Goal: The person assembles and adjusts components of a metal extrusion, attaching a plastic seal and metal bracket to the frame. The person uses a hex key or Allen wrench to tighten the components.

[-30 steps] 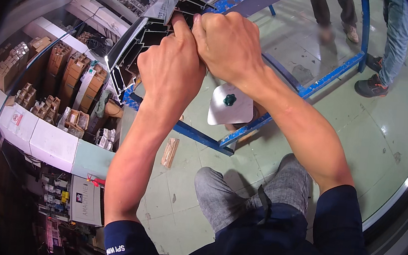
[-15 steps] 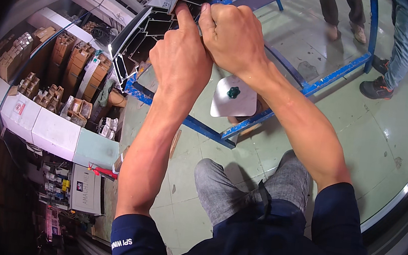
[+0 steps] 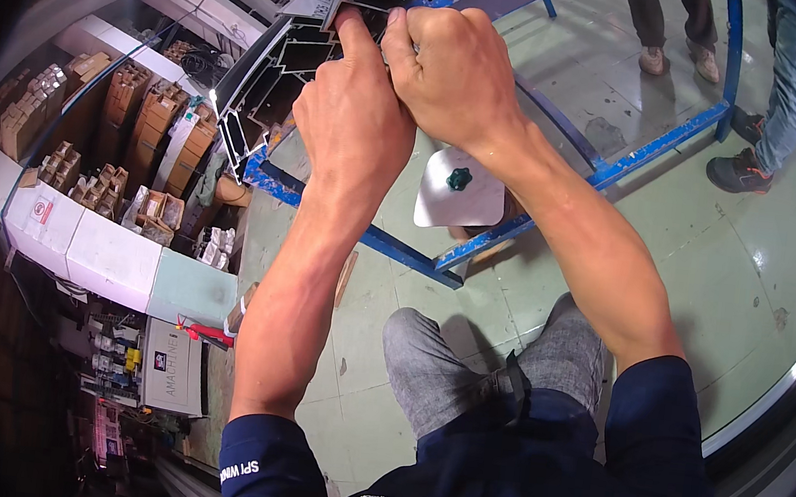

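Note:
Dark aluminium window profiles (image 3: 302, 51) with hollow, many-chambered cut ends lie on a blue frame stand at the upper left. My left hand (image 3: 354, 113) reaches to them, its index finger stretched out against an end and its other fingers curled under. Pressed close on its right is my right hand (image 3: 460, 76), a closed fist with the thumb lying along the top, right at the profile edge. Whatever either hand pinches is hidden behind the fingers. A silvery profile piece (image 3: 319, 0) with printed marks rests just beyond my left fingertip.
The worn blue metal stand (image 3: 398, 251) runs below and right of my hands. Under it sits a white plate with a green knob (image 3: 460, 178). Shelves of cardboard-packed parts (image 3: 153, 135) are at left. Two people stand at upper right, one wearing dark shoes (image 3: 738, 175).
Both hands stay at the profile ends in nearly the same pose. The right thumb has shifted very slightly left, and the whole view has moved a little.

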`<state>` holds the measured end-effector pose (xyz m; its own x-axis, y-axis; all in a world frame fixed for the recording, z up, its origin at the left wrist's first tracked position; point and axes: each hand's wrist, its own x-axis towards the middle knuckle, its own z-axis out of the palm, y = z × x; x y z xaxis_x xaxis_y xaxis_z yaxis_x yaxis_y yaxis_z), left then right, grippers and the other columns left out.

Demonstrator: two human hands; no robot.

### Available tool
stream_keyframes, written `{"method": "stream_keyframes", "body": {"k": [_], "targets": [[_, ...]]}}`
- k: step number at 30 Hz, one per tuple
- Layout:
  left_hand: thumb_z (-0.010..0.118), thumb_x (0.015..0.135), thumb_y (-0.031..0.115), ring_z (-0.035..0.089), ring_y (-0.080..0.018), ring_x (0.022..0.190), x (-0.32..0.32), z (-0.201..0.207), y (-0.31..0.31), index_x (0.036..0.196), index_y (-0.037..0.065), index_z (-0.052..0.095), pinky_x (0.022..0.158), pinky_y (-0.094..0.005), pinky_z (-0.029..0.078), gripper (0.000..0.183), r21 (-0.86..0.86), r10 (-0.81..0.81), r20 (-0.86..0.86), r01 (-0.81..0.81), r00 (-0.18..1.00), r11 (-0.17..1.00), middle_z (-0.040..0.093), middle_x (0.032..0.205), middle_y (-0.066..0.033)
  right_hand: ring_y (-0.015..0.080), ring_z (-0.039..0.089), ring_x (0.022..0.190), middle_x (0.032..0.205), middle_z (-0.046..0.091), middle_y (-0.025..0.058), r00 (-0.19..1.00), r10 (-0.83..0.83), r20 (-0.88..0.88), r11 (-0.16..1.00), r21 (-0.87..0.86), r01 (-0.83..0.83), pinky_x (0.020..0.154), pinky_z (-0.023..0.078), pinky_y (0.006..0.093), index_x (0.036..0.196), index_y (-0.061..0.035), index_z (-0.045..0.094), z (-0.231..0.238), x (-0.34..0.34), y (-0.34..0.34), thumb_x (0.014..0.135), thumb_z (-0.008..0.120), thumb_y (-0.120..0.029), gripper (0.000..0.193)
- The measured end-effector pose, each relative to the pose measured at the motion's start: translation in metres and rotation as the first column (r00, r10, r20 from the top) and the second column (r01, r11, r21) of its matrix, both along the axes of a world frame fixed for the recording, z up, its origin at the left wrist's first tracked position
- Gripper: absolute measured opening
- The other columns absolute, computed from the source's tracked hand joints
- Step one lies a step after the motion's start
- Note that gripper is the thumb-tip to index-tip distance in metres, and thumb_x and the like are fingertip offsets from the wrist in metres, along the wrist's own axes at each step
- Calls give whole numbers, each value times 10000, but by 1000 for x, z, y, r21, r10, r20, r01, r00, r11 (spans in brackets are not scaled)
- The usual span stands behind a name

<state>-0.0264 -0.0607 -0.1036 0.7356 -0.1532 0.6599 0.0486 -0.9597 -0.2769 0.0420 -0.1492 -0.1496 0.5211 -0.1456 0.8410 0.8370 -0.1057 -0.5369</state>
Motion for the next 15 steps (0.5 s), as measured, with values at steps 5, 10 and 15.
{"method": "stream_keyframes", "body": {"k": [5,10,15], "targets": [[663,885,128,700,-483,711,0,0,-2,1302,-92,383,637,-561,531,549,-39,-1,-20,1,1000,999,700,736,-260,426,631,591,632,613,236,998,0,55,998,55,-3,569,500,494,679,4,650,-3,-4,1,968,604,-180,346],[646,916,172,702,-476,709,0,0,-6,1275,-84,407,628,-556,529,502,-39,24,-6,-24,1000,999,701,729,-248,425,598,550,590,574,235,996,-67,55,996,67,63,525,451,493,647,8,592,-8,-14,-5,1010,584,-190,413],[638,921,202,711,-452,711,4,-3,2,1355,-70,443,637,-540,539,548,54,48,51,-51,998,997,706,733,-235,382,704,608,632,669,215,974,-227,21,966,-119,228,569,558,492,758,-41,696,-7,-9,-4,979,609,-213,294]]}}
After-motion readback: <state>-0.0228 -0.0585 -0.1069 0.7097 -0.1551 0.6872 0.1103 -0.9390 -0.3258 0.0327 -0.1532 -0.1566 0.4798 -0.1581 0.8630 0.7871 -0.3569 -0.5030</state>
